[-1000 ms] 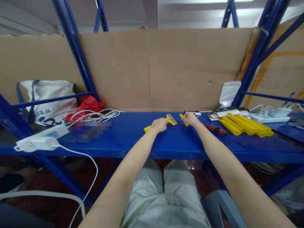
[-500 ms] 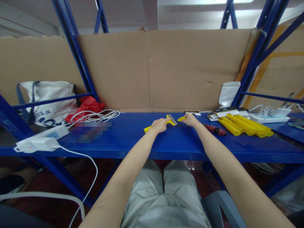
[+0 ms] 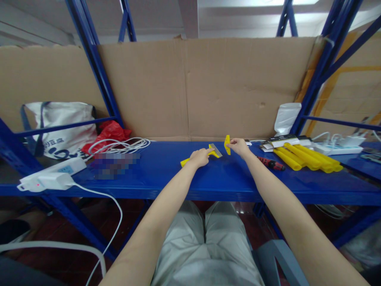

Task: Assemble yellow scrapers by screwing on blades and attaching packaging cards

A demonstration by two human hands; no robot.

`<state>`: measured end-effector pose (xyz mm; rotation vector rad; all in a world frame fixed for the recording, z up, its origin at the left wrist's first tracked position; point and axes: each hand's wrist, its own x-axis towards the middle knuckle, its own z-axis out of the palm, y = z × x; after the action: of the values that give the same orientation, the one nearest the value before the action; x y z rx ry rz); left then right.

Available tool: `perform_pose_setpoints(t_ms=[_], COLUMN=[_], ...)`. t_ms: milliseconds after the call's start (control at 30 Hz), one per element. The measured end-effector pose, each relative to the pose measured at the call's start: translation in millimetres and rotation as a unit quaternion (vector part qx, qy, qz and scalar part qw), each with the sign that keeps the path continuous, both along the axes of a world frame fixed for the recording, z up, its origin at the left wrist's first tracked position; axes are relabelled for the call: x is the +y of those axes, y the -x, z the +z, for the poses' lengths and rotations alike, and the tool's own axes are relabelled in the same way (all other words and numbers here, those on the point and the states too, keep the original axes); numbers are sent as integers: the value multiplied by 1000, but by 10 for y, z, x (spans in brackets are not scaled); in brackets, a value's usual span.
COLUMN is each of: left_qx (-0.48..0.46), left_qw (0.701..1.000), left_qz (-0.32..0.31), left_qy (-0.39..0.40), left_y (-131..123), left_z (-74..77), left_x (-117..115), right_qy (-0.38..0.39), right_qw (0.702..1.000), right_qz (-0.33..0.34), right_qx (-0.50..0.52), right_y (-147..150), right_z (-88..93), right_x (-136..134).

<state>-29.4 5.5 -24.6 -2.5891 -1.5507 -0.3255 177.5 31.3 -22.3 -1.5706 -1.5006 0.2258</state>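
Fingers of the left hand [image 3: 200,157] gripped a yellow scraper [image 3: 212,152] at twelve o'clock over the bench [image 3: 162,171]; the right hand's [image 3: 239,147] pinched a yellow plate [image 3: 227,143], apart, at its three o'clock. Fitting seemed underway, probably calling for careful alignment next.

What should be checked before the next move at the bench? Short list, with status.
1. Left hand on the yellow bladed tool: ok, gripping it.
2. Right hand holding the small yellow piece: ok, between the fingers.
3. Piece apart from the blade: ok, gap visible.
4. Blade firmly fixed: cannot tell, too small.
5. Red-and-black tool clear of the right forearm: cannot tell, the arm partly covers it.
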Motion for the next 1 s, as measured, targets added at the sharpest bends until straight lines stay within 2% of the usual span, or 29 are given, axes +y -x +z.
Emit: perform_pose_setpoints(t_ms=[133,500,700,867,1000], left_qx=[5,1,-1,-1,-3], left_qw=[1000,1000,1000,1000,1000], left_qz=[2,1,0,0,1], left_qy=[-2,0,1,0,1], left_y=[0,-1,0,-6,-7], left_z=[-6,2,8,6,4], left_x=[9,-7,-14,-20,-21], right_qy=[15,124,120,92,59], right_qw=[1000,979,971,979,995], right_qz=[11,-8,-15,-22,-6], right_qx=[-14,-163,-206,-183,-78], right_y=[21,22,4,14,48], right_z=[-46,-75,-60,-33,-5], right_x=[-2,-16,-32,-37,-55])
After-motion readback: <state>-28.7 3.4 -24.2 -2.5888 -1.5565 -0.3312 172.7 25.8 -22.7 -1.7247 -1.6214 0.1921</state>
